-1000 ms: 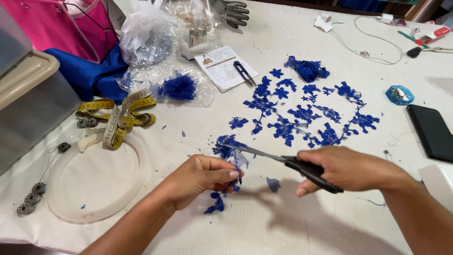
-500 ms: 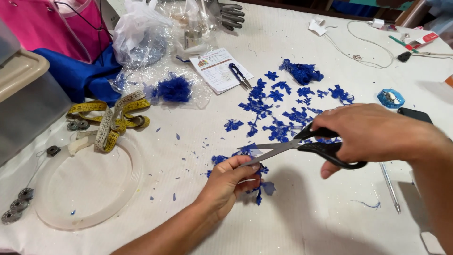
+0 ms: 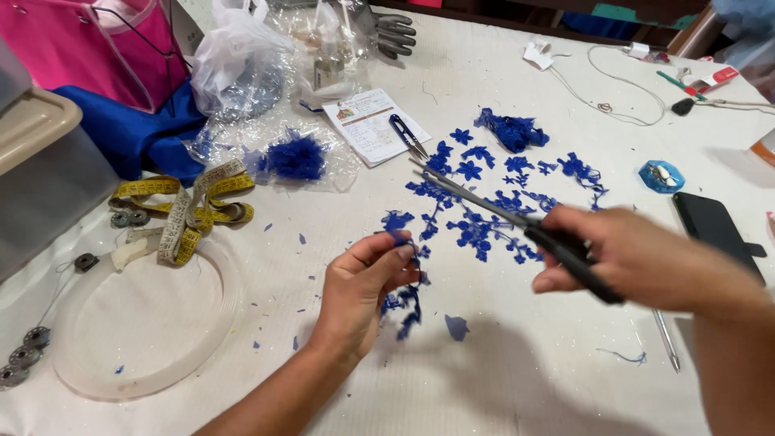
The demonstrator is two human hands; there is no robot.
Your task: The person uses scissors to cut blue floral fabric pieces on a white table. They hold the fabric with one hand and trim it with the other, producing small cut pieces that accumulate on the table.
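Two hands work over the white table [image 3: 517, 379]. To cut well, I think the blades should stay close to the flower edge and snip slowly, so no petals get nicked. The right hand [image 3: 638, 258], at the middle right, is closed around the black handles of the scissors [image 3: 517, 216], which point to the upper left with blades shut. The left hand [image 3: 359, 291], at the middle, pinches a strip of blue lace [image 3: 404, 303] between thumb and fingers, and it hangs down.
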